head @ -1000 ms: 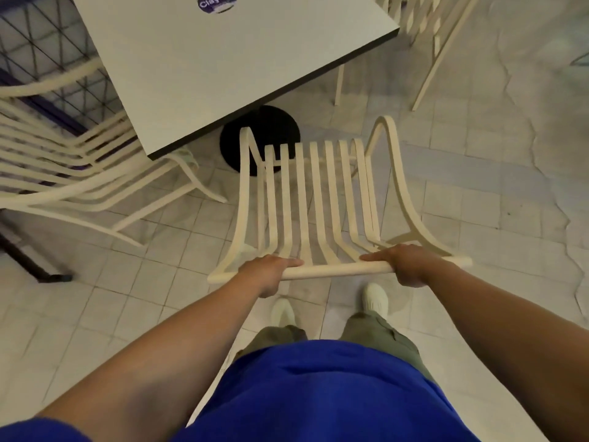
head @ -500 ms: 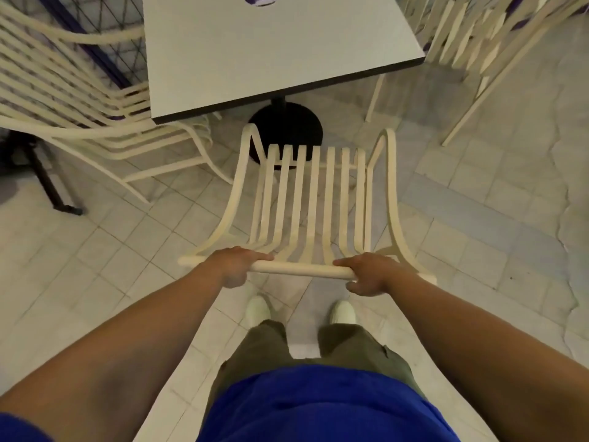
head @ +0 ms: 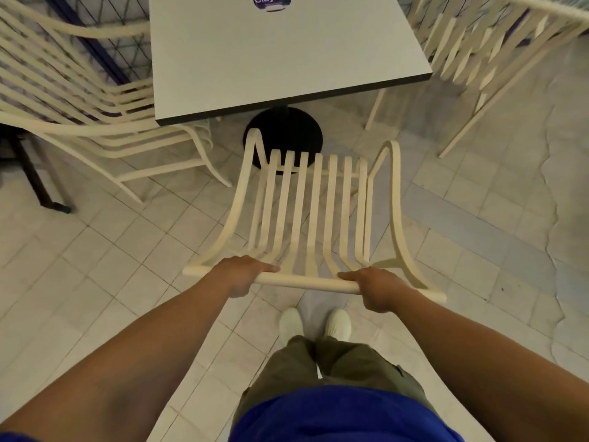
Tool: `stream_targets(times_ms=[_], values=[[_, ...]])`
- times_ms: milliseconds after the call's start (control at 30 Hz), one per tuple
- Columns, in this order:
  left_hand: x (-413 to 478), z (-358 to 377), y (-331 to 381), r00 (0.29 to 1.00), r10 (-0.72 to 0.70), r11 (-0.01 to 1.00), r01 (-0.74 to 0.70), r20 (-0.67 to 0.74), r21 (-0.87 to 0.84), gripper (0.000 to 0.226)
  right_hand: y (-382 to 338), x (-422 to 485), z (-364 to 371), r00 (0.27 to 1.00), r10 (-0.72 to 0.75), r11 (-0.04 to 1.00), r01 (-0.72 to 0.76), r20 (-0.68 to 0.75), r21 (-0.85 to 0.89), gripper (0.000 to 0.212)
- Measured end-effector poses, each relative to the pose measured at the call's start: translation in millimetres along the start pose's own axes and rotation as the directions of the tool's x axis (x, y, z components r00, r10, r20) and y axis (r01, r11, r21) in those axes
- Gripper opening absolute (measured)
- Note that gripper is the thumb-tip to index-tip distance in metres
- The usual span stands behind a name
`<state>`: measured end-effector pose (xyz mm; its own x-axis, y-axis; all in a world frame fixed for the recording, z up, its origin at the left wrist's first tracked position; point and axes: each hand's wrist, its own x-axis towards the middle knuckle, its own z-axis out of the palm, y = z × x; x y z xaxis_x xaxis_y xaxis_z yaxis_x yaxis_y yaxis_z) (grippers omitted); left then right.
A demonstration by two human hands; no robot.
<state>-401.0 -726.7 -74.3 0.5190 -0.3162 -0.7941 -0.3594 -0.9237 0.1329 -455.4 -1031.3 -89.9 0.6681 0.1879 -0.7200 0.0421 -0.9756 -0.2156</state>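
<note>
Gripping chair rail [head: 306,283]: left hand [head: 243,273], right hand [head: 375,289].

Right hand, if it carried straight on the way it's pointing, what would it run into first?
The right hand grips the chair by its top rail, pointing forward and left. Going on, it would probably meet that chair's own slats first, just past the rail, though depth is unclear.

Dim, warm indoor light; soft shadows; wide-angle bending at edges; slight blur throughout.
</note>
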Motion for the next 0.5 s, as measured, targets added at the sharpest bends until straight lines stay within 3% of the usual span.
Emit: stream_targets(times_ms=[500], values=[[6,2,42,0.996,-0.062,0.992,0.054,-0.067,-0.118,0.089,40,16,-47,0.999,-0.020,0.994,0.023,0.028,-0.109,0.077]])
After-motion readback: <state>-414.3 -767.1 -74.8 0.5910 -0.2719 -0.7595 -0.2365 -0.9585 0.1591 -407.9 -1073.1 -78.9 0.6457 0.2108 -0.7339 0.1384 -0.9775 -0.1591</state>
